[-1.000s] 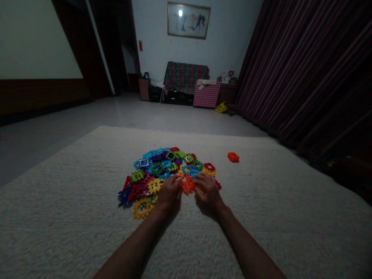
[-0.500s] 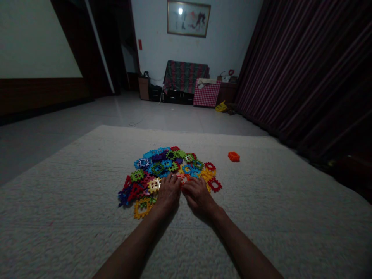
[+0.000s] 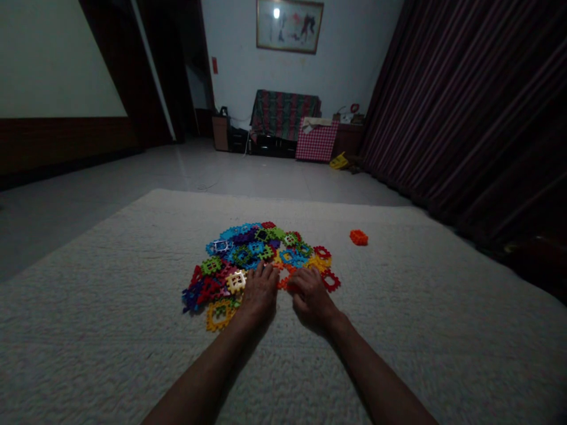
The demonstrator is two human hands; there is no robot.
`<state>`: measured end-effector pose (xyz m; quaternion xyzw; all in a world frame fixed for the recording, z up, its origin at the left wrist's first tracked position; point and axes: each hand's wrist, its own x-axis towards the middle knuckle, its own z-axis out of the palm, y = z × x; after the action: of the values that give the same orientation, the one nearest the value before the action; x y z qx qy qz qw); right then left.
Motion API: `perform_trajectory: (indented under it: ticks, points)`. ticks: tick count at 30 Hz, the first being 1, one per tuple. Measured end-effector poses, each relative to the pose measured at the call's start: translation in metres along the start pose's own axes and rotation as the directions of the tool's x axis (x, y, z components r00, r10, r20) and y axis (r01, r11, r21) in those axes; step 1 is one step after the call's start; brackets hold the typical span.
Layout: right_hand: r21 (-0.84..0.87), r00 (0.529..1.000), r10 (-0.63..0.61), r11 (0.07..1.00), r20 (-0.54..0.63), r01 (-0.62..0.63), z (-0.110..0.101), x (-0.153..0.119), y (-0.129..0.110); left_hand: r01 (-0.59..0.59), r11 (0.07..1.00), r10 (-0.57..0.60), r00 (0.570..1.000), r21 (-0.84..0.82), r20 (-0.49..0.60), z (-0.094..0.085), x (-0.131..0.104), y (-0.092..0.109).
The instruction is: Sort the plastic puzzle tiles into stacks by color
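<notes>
A heap of colourful plastic interlocking building pieces [image 3: 243,255] with toothed edges lies in front of me. My left hand [image 3: 260,292] rests palm down on the near side of the heap, its fingers stretched over the pieces beside a cream window-shaped piece [image 3: 236,281]. My right hand [image 3: 311,295] has curled fingers closed at the edge of an orange square piece [image 3: 283,277], which shows between the two hands. Just right of that hand lies a red ring-shaped piece [image 3: 330,281]. A yellow square frame piece [image 3: 219,314] sits left of my left wrist. My fingertips are partly hidden.
An orange assembled block [image 3: 358,237] stands apart on the cream quilted mat [image 3: 398,330], right of the heap. Beyond the mat are a tiled floor [image 3: 261,177], a cloth-covered cabinet [image 3: 283,115] and a checked cloth [image 3: 316,140]. A dark curtain [image 3: 434,118] hangs at the right.
My right hand has moved slightly right, away from my left hand, uncovering more of the orange piece between them. My left hand stays nearly in place.
</notes>
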<state>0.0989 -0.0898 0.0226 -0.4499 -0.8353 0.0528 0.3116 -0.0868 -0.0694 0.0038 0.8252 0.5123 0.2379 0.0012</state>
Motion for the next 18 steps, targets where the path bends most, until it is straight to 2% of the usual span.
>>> perform_trajectory:
  ticks: [6,11,14,18]
  points:
    - [0.002,0.999,0.038,0.999,-0.026,-0.038,0.000,-0.001,0.011,-0.082,0.993,0.084,0.996,-0.082,0.013,-0.003,0.002,-0.003]
    - [0.008,0.997,0.064,0.998,-0.038,-0.064,-0.002,-0.002,0.019,-0.136,0.963,0.143,0.990,-0.234,0.012,-0.005,0.002,-0.005]
    - [0.004,0.998,0.055,0.999,-0.023,-0.054,-0.004,-0.001,0.019,-0.119,0.958,0.115,0.993,-0.262,-0.031,-0.007,0.003,-0.009]
    - [-0.019,0.998,0.067,0.998,-0.015,-0.067,-0.008,0.000,0.016,-0.028,0.990,0.020,0.998,-0.135,-0.063,-0.011,0.004,-0.009]
